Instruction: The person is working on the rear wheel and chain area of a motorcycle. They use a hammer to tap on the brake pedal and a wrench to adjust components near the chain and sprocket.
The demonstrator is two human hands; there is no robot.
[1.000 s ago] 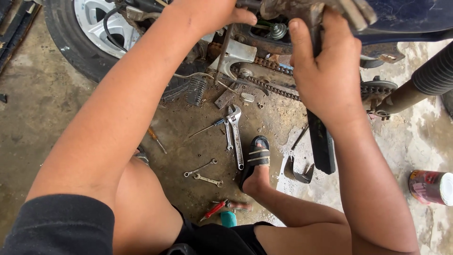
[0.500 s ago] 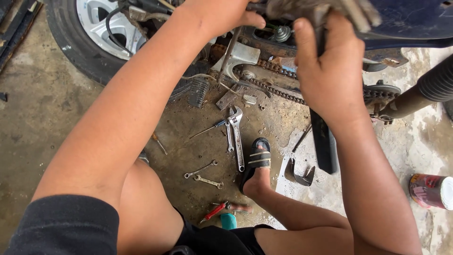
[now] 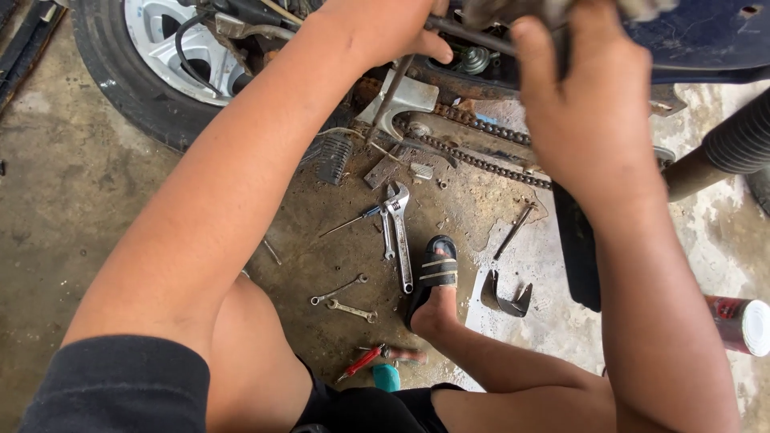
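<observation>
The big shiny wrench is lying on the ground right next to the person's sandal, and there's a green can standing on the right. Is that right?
Almost. The can at the right edge is red with a white end, not green, and it looks to be lying on its side rather than standing. The head view shows it. The rest holds: the big shiny adjustable wrench does lie on the ground just beside the sandal.

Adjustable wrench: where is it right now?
The adjustable wrench lies on the floor at centre frame, below the drive chain, just left of the sandalled foot.
</observation>
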